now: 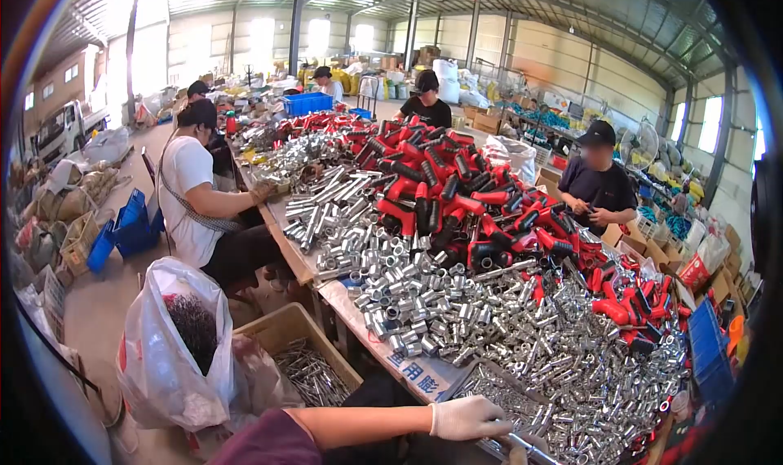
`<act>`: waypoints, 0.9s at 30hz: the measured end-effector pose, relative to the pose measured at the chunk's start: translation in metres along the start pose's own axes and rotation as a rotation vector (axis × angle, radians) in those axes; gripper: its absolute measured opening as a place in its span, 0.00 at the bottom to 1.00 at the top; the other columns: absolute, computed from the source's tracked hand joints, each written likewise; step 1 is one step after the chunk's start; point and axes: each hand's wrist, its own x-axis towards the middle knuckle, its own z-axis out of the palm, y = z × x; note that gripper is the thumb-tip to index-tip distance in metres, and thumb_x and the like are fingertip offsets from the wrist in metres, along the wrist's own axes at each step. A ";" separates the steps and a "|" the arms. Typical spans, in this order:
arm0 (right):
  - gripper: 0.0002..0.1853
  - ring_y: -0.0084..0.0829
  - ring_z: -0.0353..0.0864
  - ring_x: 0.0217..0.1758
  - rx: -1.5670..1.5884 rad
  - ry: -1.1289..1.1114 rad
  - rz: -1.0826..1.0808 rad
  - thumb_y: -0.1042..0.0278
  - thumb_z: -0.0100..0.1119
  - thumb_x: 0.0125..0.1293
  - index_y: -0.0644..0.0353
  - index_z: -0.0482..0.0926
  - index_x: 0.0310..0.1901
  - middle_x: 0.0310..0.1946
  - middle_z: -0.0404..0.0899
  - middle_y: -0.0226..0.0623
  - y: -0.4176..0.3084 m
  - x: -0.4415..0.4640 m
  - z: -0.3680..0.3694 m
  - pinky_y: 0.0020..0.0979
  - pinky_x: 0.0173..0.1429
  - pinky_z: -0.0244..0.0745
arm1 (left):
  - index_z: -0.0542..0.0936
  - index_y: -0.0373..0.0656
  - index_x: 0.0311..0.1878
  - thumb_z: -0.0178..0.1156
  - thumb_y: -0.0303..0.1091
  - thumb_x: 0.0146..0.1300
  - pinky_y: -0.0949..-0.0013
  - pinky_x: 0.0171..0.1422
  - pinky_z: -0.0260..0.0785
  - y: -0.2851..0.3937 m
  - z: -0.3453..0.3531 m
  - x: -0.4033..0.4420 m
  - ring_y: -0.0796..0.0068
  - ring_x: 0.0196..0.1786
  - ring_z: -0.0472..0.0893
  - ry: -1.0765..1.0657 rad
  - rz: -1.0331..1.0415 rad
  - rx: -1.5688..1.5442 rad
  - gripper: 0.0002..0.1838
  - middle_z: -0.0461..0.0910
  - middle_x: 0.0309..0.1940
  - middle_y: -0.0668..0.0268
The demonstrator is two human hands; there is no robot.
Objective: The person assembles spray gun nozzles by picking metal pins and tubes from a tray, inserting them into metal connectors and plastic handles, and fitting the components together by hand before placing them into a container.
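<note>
My left hand (469, 418), in a white glove, reaches in from the bottom at the front edge of the table. Its fingers are closed around one end of a shiny silver metal rod (530, 449), which slants down to the right. A small bit of what looks like my right hand (517, 457) shows at the bottom edge beside the rod; its fingers are hidden. Just beyond lies a heap of small silver metal fittings (563, 383). Larger silver sockets (416, 302) are piled farther back.
Red and black pistol-shaped handles (457, 196) form a tall mound mid-table. At left stand a white plastic bag (147, 351) and a box (285, 318) of metal pins. A blue bin (708, 351) is at right. Several people in caps sit around the table.
</note>
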 end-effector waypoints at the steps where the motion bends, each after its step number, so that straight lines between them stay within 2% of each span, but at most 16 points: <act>1: 0.17 0.37 0.80 0.51 -0.372 -0.071 -0.188 0.77 0.68 0.59 0.67 0.78 0.50 0.48 0.80 0.42 -0.018 -0.002 0.006 0.38 0.58 0.77 | 0.80 0.35 0.49 0.53 0.48 0.73 0.60 0.49 0.73 -0.005 -0.003 0.002 0.51 0.41 0.82 0.003 0.003 -0.004 0.22 0.82 0.29 0.52; 3: 0.14 0.37 0.80 0.50 -0.437 -0.184 -0.165 0.76 0.66 0.61 0.66 0.79 0.49 0.46 0.80 0.42 -0.051 -0.006 0.021 0.39 0.57 0.78 | 0.81 0.34 0.47 0.53 0.49 0.73 0.59 0.47 0.73 -0.008 -0.008 0.003 0.49 0.43 0.81 -0.185 -0.160 -0.140 0.23 0.82 0.32 0.50; 4: 0.14 0.37 0.80 0.50 -0.438 -0.185 -0.171 0.76 0.66 0.61 0.66 0.79 0.49 0.46 0.80 0.42 -0.050 -0.008 0.025 0.39 0.57 0.78 | 0.79 0.35 0.52 0.56 0.48 0.71 0.60 0.50 0.74 -0.002 -0.010 -0.002 0.51 0.45 0.82 -0.119 -0.042 -0.089 0.22 0.83 0.40 0.52; 5: 0.15 0.37 0.81 0.50 -0.185 -0.100 -0.115 0.74 0.66 0.62 0.68 0.79 0.49 0.47 0.80 0.43 -0.047 -0.009 0.031 0.39 0.57 0.78 | 0.79 0.35 0.52 0.56 0.48 0.71 0.60 0.50 0.74 0.006 -0.010 -0.007 0.51 0.45 0.82 -0.117 -0.039 -0.087 0.22 0.83 0.40 0.52; 6: 0.15 0.37 0.81 0.50 0.067 -0.015 -0.057 0.73 0.65 0.63 0.69 0.79 0.49 0.49 0.80 0.44 -0.043 -0.009 0.034 0.39 0.56 0.78 | 0.77 0.36 0.55 0.58 0.46 0.70 0.58 0.53 0.74 0.015 -0.008 -0.012 0.52 0.46 0.82 0.024 0.129 0.046 0.22 0.82 0.44 0.52; 8: 0.16 0.38 0.81 0.50 0.190 0.053 -0.010 0.72 0.65 0.63 0.71 0.79 0.50 0.50 0.80 0.45 -0.027 -0.006 0.029 0.38 0.56 0.78 | 0.71 0.40 0.64 0.62 0.42 0.66 0.54 0.57 0.74 0.018 -0.001 -0.011 0.51 0.50 0.82 0.201 0.385 0.222 0.26 0.79 0.55 0.52; 11: 0.20 0.40 0.81 0.53 0.317 0.120 0.078 0.70 0.63 0.65 0.77 0.78 0.54 0.54 0.79 0.47 -0.020 -0.006 0.016 0.37 0.56 0.77 | 0.73 0.40 0.62 0.58 0.41 0.69 0.53 0.54 0.75 0.032 -0.004 -0.017 0.48 0.51 0.81 0.282 0.391 0.111 0.22 0.78 0.54 0.48; 12: 0.20 0.40 0.80 0.54 0.227 0.129 0.088 0.69 0.62 0.66 0.77 0.78 0.53 0.55 0.79 0.48 -0.017 -0.008 0.011 0.37 0.56 0.77 | 0.74 0.41 0.61 0.56 0.39 0.70 0.54 0.55 0.75 0.017 -0.007 -0.008 0.47 0.51 0.81 0.051 0.162 0.182 0.20 0.77 0.55 0.45; 14: 0.21 0.40 0.79 0.57 0.111 0.090 0.040 0.66 0.59 0.68 0.76 0.77 0.55 0.56 0.78 0.50 -0.009 -0.007 0.008 0.37 0.55 0.77 | 0.75 0.44 0.60 0.52 0.42 0.73 0.52 0.53 0.74 0.024 -0.006 -0.006 0.46 0.50 0.81 0.025 0.140 0.219 0.18 0.80 0.48 0.47; 16: 0.21 0.40 0.79 0.56 0.195 0.071 0.066 0.65 0.58 0.69 0.75 0.77 0.56 0.55 0.79 0.50 -0.018 -0.008 0.008 0.36 0.55 0.76 | 0.75 0.44 0.59 0.51 0.43 0.74 0.52 0.52 0.74 0.035 0.002 -0.009 0.46 0.49 0.81 0.043 0.156 0.172 0.18 0.81 0.45 0.48; 18: 0.23 0.41 0.79 0.56 0.225 0.082 0.126 0.61 0.55 0.72 0.75 0.75 0.57 0.55 0.79 0.50 -0.022 -0.008 0.009 0.36 0.55 0.77 | 0.76 0.44 0.54 0.50 0.43 0.74 0.51 0.49 0.74 0.040 0.007 -0.008 0.46 0.44 0.82 0.466 0.688 0.184 0.15 0.82 0.37 0.50; 19: 0.23 0.41 0.79 0.56 0.228 0.084 0.128 0.61 0.55 0.72 0.75 0.75 0.57 0.55 0.79 0.50 -0.020 -0.007 0.008 0.36 0.55 0.77 | 0.76 0.44 0.54 0.50 0.43 0.74 0.51 0.49 0.74 0.036 0.005 -0.006 0.46 0.44 0.82 0.463 0.685 0.185 0.15 0.82 0.37 0.50; 21: 0.23 0.41 0.79 0.56 0.256 0.023 0.096 0.61 0.55 0.72 0.75 0.76 0.57 0.56 0.79 0.50 -0.016 -0.010 0.005 0.36 0.55 0.76 | 0.75 0.44 0.59 0.57 0.37 0.68 0.53 0.56 0.73 0.026 -0.003 -0.003 0.47 0.52 0.80 -0.021 0.050 0.127 0.18 0.79 0.48 0.50; 23: 0.23 0.41 0.79 0.56 0.236 0.013 0.092 0.60 0.56 0.72 0.75 0.76 0.56 0.55 0.79 0.49 -0.028 -0.011 0.015 0.36 0.55 0.76 | 0.72 0.46 0.65 0.59 0.37 0.67 0.54 0.59 0.73 0.026 0.002 -0.002 0.47 0.56 0.79 -0.045 0.017 0.168 0.24 0.78 0.52 0.50; 25: 0.22 0.41 0.80 0.55 0.295 0.060 0.113 0.61 0.57 0.71 0.75 0.77 0.55 0.53 0.80 0.49 -0.031 -0.013 0.016 0.35 0.55 0.77 | 0.72 0.46 0.66 0.57 0.42 0.69 0.53 0.57 0.74 0.030 0.007 -0.010 0.47 0.52 0.80 0.334 0.598 0.253 0.25 0.80 0.45 0.47; 27: 0.21 0.40 0.80 0.55 0.275 0.134 0.149 0.62 0.59 0.70 0.75 0.78 0.54 0.52 0.80 0.48 -0.013 -0.010 0.003 0.35 0.54 0.77 | 0.73 0.46 0.66 0.57 0.43 0.69 0.53 0.56 0.74 0.037 0.006 -0.011 0.47 0.51 0.81 0.393 0.525 0.212 0.24 0.81 0.42 0.46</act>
